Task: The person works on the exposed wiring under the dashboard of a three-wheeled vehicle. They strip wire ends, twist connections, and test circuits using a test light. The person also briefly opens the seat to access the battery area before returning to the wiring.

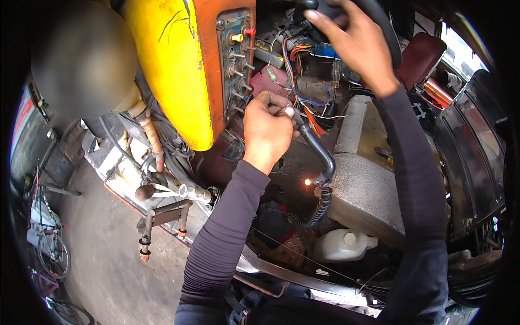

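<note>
My left hand (268, 124) is closed, thumb against fingers, round the upper end of a black cable sleeve (319, 149), among orange, blue and white loose wires (313, 120). Just left of it, a panel (227, 65) with threaded studs and red and yellow caps is set in an orange-and-yellow housing (173, 76). My right hand (357, 40) is raised at the top edge beside the steering wheel (387, 32) and a black column switch (298, 13), thumb stretched apart from its fingers. Below the sleeve runs a coiled black cable (320, 208), beside a small glowing light (307, 181).
A padded silver cover (368, 184) and white jug (344, 249) lie below right, a red seat (414, 57) behind. A metal stand with pedal-like posts (168, 214) juts over the concrete floor (119, 254). Bicycles (51, 249) stand at far left. A blurred patch hides the upper left.
</note>
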`<move>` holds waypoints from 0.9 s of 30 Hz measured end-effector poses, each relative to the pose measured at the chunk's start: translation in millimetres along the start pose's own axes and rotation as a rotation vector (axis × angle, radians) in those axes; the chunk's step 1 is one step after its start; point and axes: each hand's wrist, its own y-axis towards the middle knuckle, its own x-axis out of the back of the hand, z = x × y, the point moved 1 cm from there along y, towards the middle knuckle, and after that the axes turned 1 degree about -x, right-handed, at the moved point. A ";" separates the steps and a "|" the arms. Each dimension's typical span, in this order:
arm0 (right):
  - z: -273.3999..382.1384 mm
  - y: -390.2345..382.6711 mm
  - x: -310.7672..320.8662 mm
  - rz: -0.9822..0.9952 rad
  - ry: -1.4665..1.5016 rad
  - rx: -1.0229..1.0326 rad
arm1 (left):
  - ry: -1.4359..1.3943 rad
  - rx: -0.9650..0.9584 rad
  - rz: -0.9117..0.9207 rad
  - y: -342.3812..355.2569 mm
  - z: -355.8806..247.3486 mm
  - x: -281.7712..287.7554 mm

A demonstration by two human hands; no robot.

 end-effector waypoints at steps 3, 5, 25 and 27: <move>30.9 10.9 -5.3 -0.031 0.182 -0.083 | 0.007 0.020 -0.024 -0.6 -8.6 5.6; 26.2 8.9 -10.5 -0.122 0.202 -0.017 | 0.005 0.022 -0.021 -0.4 -6.9 5.3; 30.8 5.3 -37.6 -0.267 0.152 0.158 | -0.037 0.010 -0.030 -2.0 -8.0 21.5; 32.6 -0.9 -38.5 -0.280 0.154 0.209 | -0.042 0.008 -0.023 -1.5 -6.8 19.1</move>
